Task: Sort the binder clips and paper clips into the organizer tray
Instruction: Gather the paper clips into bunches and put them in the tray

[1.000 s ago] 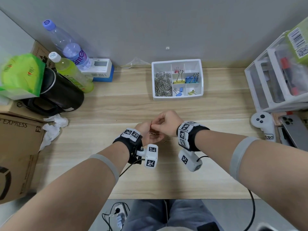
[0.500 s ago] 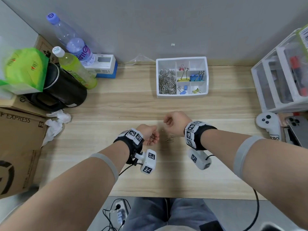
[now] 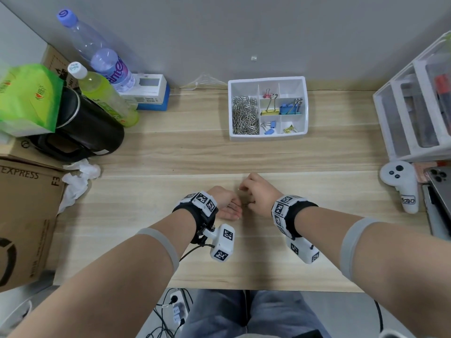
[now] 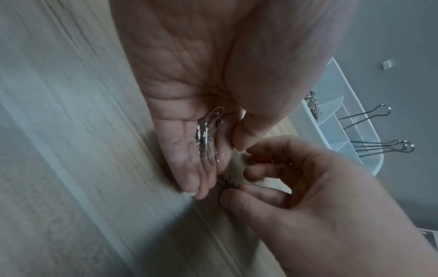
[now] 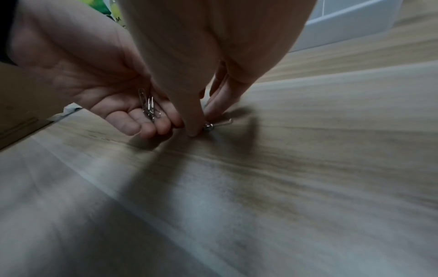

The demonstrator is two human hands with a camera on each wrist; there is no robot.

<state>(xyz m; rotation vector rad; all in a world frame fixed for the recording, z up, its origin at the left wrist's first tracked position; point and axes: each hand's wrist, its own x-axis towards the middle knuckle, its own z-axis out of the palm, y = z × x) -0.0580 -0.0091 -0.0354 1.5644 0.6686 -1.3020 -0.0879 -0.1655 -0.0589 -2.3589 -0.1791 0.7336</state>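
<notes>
My left hand lies palm up on the wooden table, fingers nearly straight, with several silver paper clips resting across them. My right hand reaches down just right of it, and its thumb and fingers pinch a small heap of paper clips on the table. The white organizer tray stands at the back, apart from both hands. Its left compartment holds a pile of paper clips. Other compartments hold yellow, blue and pink binder clips.
Two bottles, a black kettle, a cardboard box and crumpled tissue crowd the left side. On the right stand a white drawer unit, a white controller and a phone.
Half a second ago the hands were apart. Now they are close again, the left palm lowered to the table and the right fingers down on the loose clips.
</notes>
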